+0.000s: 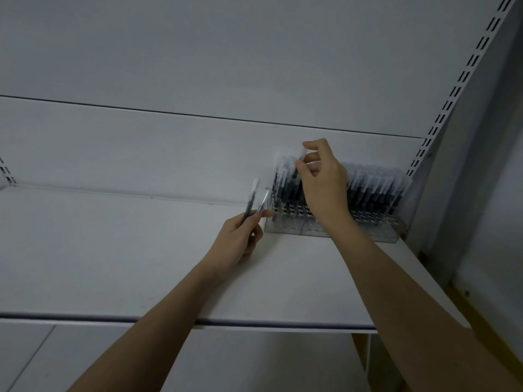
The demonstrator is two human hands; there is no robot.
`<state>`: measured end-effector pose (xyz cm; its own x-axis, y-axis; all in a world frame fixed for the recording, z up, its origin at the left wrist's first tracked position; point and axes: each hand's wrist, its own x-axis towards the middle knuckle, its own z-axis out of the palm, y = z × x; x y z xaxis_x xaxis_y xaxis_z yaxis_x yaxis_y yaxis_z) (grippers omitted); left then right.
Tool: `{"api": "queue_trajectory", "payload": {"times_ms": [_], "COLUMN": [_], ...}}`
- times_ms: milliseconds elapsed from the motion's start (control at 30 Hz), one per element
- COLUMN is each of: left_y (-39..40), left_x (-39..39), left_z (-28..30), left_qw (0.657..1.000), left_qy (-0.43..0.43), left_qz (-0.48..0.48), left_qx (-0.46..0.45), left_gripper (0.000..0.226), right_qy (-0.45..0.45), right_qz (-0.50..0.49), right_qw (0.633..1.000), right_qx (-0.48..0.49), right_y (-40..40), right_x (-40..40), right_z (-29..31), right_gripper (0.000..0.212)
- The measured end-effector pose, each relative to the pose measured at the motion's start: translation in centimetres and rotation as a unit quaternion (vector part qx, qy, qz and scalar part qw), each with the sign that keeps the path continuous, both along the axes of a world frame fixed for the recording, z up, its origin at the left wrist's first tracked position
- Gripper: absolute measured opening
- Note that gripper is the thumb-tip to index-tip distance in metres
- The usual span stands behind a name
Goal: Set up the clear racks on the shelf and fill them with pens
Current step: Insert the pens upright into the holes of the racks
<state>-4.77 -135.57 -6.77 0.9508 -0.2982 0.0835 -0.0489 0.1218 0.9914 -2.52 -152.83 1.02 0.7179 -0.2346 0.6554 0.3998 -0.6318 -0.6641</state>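
Now the right hand [322,176] pinches a pen [297,168] at centre frame; left hand [240,239] grips spare pens [252,202], likely light, stiff, slippery; best held mid-barrel.

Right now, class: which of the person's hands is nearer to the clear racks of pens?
Right. The right hand is over the clear racks, fingers among the pen caps; the left hand holds loose pens just beside their left end.

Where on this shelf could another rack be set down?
Bare shelf stretches left of the left hand to the far upright, and forward to the front edge. The back right corner is crowded: clear racks packed with pens, right hand above.
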Motion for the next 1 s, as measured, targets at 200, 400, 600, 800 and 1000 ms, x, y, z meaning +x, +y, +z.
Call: {"api": "queue_trajectory", "payload": {"times_ms": [200, 400, 600, 800, 1000], "left_y": [0.1, 0.1, 0.1, 0.0, 0.0], "left_x": [-0.1, -0.3, 0.0, -0.2, -0.4], "left_z": [-0.1, 0.0, -0.3, -0.3, -0.3], "left_qw": [0.999, 1.0, 0.999, 0.995, 0.99], "left_qy": [-0.041, -0.016, -0.027, -0.077, -0.1], "left_qz": [0.002, -0.008, -0.017, -0.035, -0.058], "left_qx": [0.015, -0.008, 0.001, 0.055, 0.083], "left_gripper": [0.021, 0.026, 0.027, 0.026, 0.019], "right_qy": [0.036, 0.062, 0.005, 0.113, 0.096], "right_qz": [0.013, 0.016, -0.02, 0.128, 0.132], "right_qw": [0.997, 0.997, 0.999, 0.96, 0.953], "right_qx": [-0.071, -0.034, 0.039, 0.22, 0.255], "right_y": [0.6, 0.8, 1.4, 3.9, 3.6], "right_x": [0.0, 0.0, -2.4, -5.2, -5.5], "right_z": [-1.5, -3.5, -4.7, -7.6, -7.8], "right_gripper": [0.021, 0.025, 0.03, 0.033, 0.032]}}
